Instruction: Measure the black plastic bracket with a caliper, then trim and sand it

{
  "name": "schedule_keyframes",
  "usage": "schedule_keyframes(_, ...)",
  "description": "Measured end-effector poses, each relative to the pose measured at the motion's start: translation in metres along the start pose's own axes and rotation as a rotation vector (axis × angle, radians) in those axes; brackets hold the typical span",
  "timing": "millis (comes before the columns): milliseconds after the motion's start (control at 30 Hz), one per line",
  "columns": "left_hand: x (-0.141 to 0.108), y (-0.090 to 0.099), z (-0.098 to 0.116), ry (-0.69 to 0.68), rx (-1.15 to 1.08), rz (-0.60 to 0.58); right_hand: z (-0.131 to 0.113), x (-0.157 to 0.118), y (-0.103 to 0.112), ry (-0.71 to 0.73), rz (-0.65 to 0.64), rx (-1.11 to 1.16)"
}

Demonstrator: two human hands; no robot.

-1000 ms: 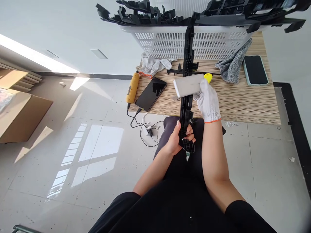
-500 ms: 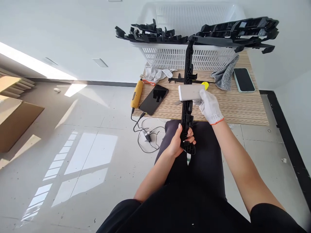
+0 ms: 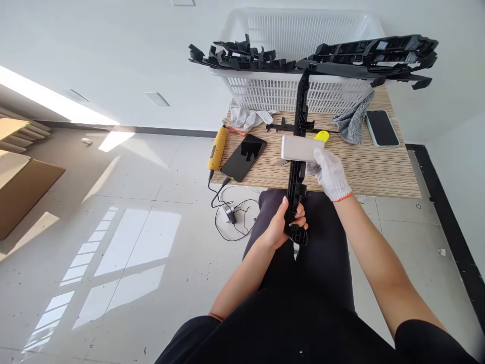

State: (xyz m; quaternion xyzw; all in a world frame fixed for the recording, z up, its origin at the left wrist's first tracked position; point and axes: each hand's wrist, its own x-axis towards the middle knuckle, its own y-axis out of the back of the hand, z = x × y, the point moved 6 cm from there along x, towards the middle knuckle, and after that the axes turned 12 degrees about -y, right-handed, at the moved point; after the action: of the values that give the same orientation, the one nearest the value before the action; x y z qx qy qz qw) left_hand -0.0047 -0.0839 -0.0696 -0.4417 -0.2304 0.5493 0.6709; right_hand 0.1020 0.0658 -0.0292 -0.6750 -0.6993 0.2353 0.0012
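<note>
My bare left hand (image 3: pixel 285 223) grips the near end of a long black plastic strip (image 3: pixel 301 114) that reaches away over the table to the basket. My right hand (image 3: pixel 329 173), in a white knit glove, holds a grey-white block (image 3: pixel 299 148) flat against the strip about halfway along it. A yellow-handled tool (image 3: pixel 323 135) lies on the table just behind the block.
A striped wooden table (image 3: pixel 375 169) carries a white slatted basket (image 3: pixel 288 91) with more black strips (image 3: pixel 373 50) piled across its rim, a spare glove (image 3: pixel 246 119), a grey cloth (image 3: pixel 352 121), two phones (image 3: pixel 244 156) (image 3: pixel 382 128) and a yellow power tool (image 3: pixel 219 149) with cable.
The view has shifted, so the table sits lower and smaller in the picture. The block and both hands keep nearly the same places on the strip.
</note>
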Motion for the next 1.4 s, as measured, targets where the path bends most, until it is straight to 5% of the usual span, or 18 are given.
schedule_keyframes(567, 0.001, 0.0, 0.001, 0.023, -0.017, 0.005, 0.002, 0.006, 0.002, 0.095, 0.156, 0.119)
schedule_keyframes(933, 0.001, -0.001, 0.001, 0.008, -0.051, -0.061, -0.001, 0.001, 0.001, 0.11, 0.104, -0.048)
schedule_keyframes(1067, 0.001, -0.001, 0.001, 0.012, -0.049, -0.07, -0.005, 0.0, 0.011, 0.141, 0.202, 0.027)
schedule_keyframes(1167, 0.0, -0.001, 0.001, 0.011, -0.048, -0.073, -0.003, 0.003, 0.006, 0.105, 0.104, -0.059)
schedule_keyframes(1300, 0.0, 0.0, 0.001, 0.024, -0.047, -0.07, -0.004, 0.004, 0.018, 0.122, 0.253, 0.081)
schedule_keyframes(1400, 0.0, 0.0, 0.001, 0.023, -0.054, -0.074, -0.004, 0.006, 0.012, 0.097, 0.181, -0.036)
